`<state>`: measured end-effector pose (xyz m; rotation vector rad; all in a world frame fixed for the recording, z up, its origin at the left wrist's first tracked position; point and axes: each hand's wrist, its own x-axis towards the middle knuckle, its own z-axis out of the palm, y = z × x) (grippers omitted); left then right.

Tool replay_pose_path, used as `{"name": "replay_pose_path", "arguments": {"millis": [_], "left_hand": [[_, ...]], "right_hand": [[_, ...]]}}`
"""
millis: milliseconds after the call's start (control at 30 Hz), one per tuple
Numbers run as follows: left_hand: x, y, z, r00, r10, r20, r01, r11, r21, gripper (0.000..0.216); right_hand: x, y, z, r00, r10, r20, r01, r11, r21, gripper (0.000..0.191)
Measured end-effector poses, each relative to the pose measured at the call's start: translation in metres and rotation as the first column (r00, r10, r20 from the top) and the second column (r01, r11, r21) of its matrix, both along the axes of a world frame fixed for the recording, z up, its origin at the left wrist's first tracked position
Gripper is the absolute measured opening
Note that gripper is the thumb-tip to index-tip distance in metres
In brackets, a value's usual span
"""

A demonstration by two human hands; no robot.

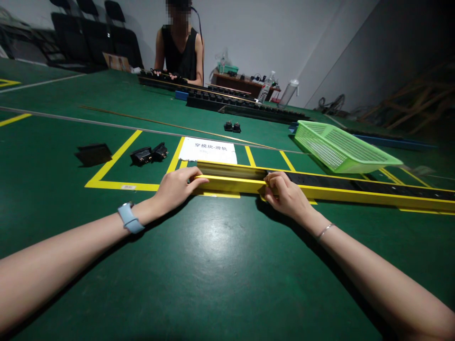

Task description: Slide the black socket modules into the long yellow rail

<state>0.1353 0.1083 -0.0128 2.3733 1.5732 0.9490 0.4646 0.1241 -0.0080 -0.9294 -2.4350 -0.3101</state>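
Note:
A long yellow rail (231, 183) lies across the green table in front of me, running off to the right. A row of black blocks (355, 182) fills its channel from the middle rightward. My left hand (176, 187) grips the rail's left end, fingers curled over its near edge. My right hand (286, 194) pinches the rail's near wall at the start of the black row, beside the first block. A blue watch sits on my left wrist, a thin bracelet on my right.
A white paper label (208, 150) lies behind the rail. Two loose black blocks (149, 154) and a flat black piece (93, 154) lie left inside yellow floor-tape lines. A green plastic basket (341, 149) stands back right. Another person (179, 45) works across the table at long black rails.

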Motion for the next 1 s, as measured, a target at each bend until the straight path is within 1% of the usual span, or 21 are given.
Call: {"name": "replay_pose_path", "arguments": {"millis": [433, 667, 867, 933, 1000], "left_hand": [[0.000, 0.000, 0.000, 1.000, 0.002, 0.004, -0.002, 1.000, 0.013, 0.033], [0.000, 0.000, 0.001, 1.000, -0.006, 0.017, 0.006, 1.000, -0.012, 0.032], [-0.005, 0.002, 0.002, 1.000, -0.029, -0.003, 0.028, 0.998, -0.058, 0.036], [-0.010, 0.003, 0.003, 0.999, -0.048, -0.024, 0.046, 0.996, -0.075, 0.036], [-0.017, 0.002, 0.005, 0.997, -0.065, -0.033, 0.063, 0.996, -0.061, 0.036]], "right_hand": [[0.012, -0.001, 0.000, 1.000, -0.012, 0.009, 0.012, 1.000, -0.002, 0.014], [0.015, -0.002, -0.002, 0.999, -0.036, 0.003, 0.036, 0.999, 0.008, 0.013], [0.005, -0.006, 0.002, 0.997, -0.076, 0.012, 0.075, 0.997, 0.031, 0.010], [-0.003, -0.007, 0.002, 0.995, -0.092, 0.021, 0.091, 0.995, 0.049, 0.013], [-0.014, -0.008, 0.001, 0.995, -0.094, 0.027, 0.092, 0.994, 0.061, 0.018]]}}
